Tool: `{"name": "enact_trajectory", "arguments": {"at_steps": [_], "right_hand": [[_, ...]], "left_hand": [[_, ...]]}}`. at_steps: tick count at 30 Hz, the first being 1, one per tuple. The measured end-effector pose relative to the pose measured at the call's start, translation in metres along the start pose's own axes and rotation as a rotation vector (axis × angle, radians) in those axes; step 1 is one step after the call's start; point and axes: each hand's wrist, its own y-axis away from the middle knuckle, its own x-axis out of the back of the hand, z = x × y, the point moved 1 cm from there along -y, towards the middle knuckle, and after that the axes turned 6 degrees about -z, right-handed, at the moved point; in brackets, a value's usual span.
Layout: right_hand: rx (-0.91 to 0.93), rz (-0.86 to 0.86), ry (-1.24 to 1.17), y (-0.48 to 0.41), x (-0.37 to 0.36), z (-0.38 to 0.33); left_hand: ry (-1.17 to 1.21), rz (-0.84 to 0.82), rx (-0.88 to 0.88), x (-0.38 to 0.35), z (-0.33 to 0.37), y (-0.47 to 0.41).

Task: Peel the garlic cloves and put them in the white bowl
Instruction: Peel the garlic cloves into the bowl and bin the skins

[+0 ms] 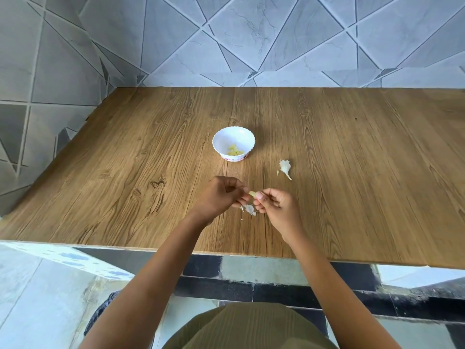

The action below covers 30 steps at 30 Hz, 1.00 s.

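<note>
A person pinches a garlic clove between the fingertips of the left hand and the right hand, just above a wooden table, its long axis running side to side between the two grips. The white bowl, already holding peeled cloves, stands farther out and slightly left, nearer the left hand. Loose skins lie under the hands; a garlic remnant sits to the right. Pink print on the bowl's base is too small to read.
</note>
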Motion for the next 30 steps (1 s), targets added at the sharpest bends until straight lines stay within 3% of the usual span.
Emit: {"name": "enact_trajectory", "arguments": {"at_steps": [4,9,14,17,20,23,30], "right_hand": [[0.023,-0.01,0.007,0.001,0.0,0.0],[0.037,0.05,0.052,0.001,0.001,0.003],[0.146,0.08,0.198,0.003,0.003,0.003],[0.167,0.052,0.318,0.005,0.004,0.002],[0.228,0.113,0.741,0.009,0.014,0.014],[0.112,0.063,0.976,0.013,0.023,0.029],[0.033,0.03,1.019,0.016,0.024,0.036]], "left_hand": [[0.095,-0.053,0.054,0.0,0.001,0.0],[0.141,-0.006,0.076,-0.006,-0.001,0.001],[0.087,-0.017,0.023,-0.004,0.001,0.003],[0.011,0.143,0.004,0.009,-0.004,0.0],[-0.182,0.397,0.042,0.033,-0.018,-0.008],[-0.384,0.546,0.1,0.05,-0.027,-0.014],[-0.586,0.544,0.107,0.053,-0.041,-0.016]]}}
